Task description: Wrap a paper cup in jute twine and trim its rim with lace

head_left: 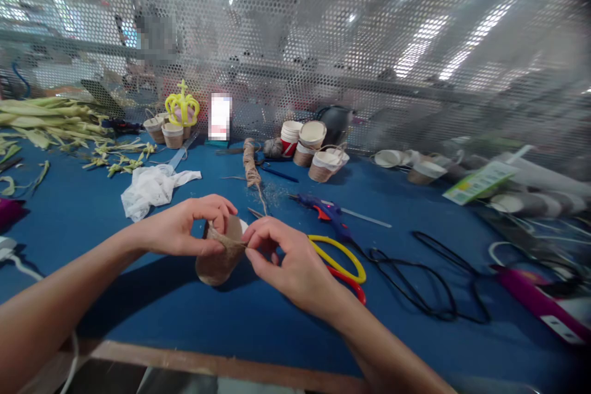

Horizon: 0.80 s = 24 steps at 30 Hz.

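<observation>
My left hand (201,225) is closed around a small paper cup (212,268) partly covered in brown twine, tilted just above or on the blue table. Thumb and fingers of my right hand (281,252) pinch a strand of twine at the cup's right side. A wound bundle of twine (250,163) lies behind, its loose end running toward my hands. Under and beside my right wrist are scissors with yellow and red handles (360,268), their blades partly hidden. A blue glue gun (325,208) rests to the right of my right hand.
Twine-wrapped cups (323,165) stand at the back, near a yellow crown (182,108) and a lit phone (220,116). White cloth (154,188) and pale husks (46,117) lie left. Black cable (415,283) loops right, toward a purple power strip (538,298). Perforated metal (295,31) closes the back.
</observation>
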### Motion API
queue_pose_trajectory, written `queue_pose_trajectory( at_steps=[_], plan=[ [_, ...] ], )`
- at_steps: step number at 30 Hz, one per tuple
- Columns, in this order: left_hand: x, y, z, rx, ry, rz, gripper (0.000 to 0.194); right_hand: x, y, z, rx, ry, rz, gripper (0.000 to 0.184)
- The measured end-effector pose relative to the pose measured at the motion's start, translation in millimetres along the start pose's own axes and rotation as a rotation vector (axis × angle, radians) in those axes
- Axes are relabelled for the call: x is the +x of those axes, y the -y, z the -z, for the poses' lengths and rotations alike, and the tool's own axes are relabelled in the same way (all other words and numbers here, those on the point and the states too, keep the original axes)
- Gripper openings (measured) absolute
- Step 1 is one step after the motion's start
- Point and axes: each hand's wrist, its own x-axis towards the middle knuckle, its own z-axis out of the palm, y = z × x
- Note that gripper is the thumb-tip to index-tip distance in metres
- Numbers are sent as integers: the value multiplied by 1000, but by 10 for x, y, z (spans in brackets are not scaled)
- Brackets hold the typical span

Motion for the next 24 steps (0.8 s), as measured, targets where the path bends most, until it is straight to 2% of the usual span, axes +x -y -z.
queue_pose_trajectory(
  at_steps=[7, 13, 16, 18, 20, 24],
  plan=[
    [-13, -8, 4, -3, 21, -6, 18, 3, 18, 19, 29, 24, -93, 10],
    [-10, -14, 5, 12, 7, -14, 19, 18, 32, 6, 72, 32, -106, 9],
    [-21, -28, -10, 31, -19, 26, 17, 18, 46, 2, 78, 34, -109, 9],
    [-31, -36, -29, 45, -49, 63, 27, 15, 46, 0, 76, 39, -121, 9],
    [-36, -37, -51, 72, -91, 20, 32, 13, 38, -3, 72, 42, -130, 9],
    [-29, -23, -89, 257, -189, -184, 19, 20, 23, -12, 70, 26, -129, 8]
  ],
)
